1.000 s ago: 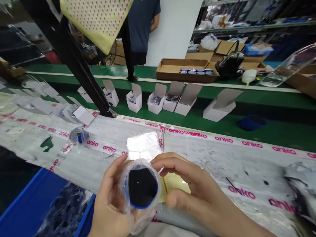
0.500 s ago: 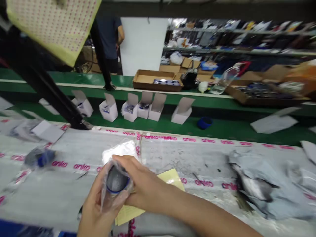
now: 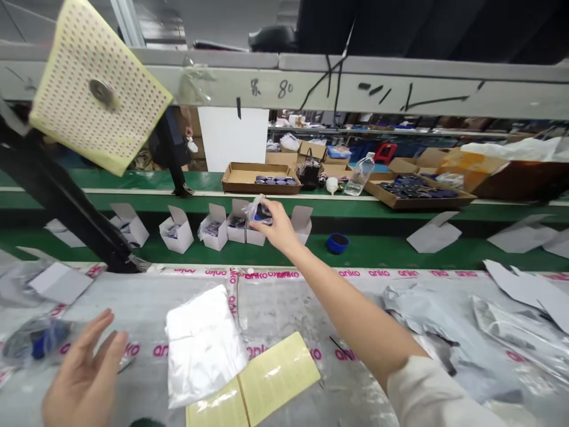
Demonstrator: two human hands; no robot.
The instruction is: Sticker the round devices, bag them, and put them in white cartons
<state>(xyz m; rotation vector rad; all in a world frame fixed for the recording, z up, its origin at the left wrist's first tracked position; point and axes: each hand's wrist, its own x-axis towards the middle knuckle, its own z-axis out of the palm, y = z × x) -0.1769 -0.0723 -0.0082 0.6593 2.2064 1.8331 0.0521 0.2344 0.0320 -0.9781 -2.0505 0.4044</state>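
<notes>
My right hand (image 3: pixel 281 226) reaches forward, its fingers closed on a round blue-and-dark item in a clear plastic bag (image 3: pixel 260 211). It is held at the mouth of a small white box (image 3: pixel 255 238) on the green ledge, and the hand hides part of that box. At lower left, my left hand (image 3: pixel 84 379) is in the air with fingers apart and nothing in it. Beyond that hand lies another bagged blue item (image 3: pixel 41 341). A stack of white plastic bags (image 3: pixel 204 350) and a yellow sheet (image 3: pixel 278 379) rest on the table between my arms.
Several open white boxes, one of them (image 3: pixel 176 231) holding bagged contents, line the green ledge. A blue round piece (image 3: pixel 337 243) sits right of them. Cardboard trays (image 3: pixel 231 178) and a clear bottle (image 3: pixel 360 175) stand behind. A black post (image 3: pixel 75 196) slants at left. Crumpled plastic (image 3: pixel 462 332) lies at right.
Both hands were together around the bagged item over the table. My right hand has carried it forward to the boxes, and my left hand has let go and moved left. The view has tilted up.
</notes>
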